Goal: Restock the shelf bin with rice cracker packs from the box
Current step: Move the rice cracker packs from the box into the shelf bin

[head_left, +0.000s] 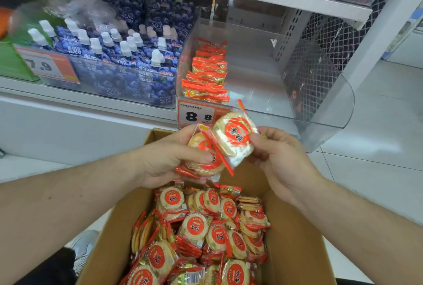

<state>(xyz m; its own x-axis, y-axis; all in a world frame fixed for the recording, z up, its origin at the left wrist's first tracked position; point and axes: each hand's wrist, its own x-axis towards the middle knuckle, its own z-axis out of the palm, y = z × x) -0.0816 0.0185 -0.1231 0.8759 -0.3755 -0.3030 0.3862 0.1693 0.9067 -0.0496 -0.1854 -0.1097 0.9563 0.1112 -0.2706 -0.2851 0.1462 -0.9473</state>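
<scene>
Head view: left hand [167,158] clamps a small stack of rice cracker packs [206,156], right hand [281,158] pinches one pack [235,136], mid-frame above the box [297,250]. Light, slick film, brittle inside (grip flat faces). Bin [320,101] upper right, mostly bare.

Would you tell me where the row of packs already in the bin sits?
The row of packs stands along the left wall of the clear bin, beside the blueberry pouches.

head cam, looks fwd-down, close over box [295,250], shelf bin [320,110] ahead.
</scene>
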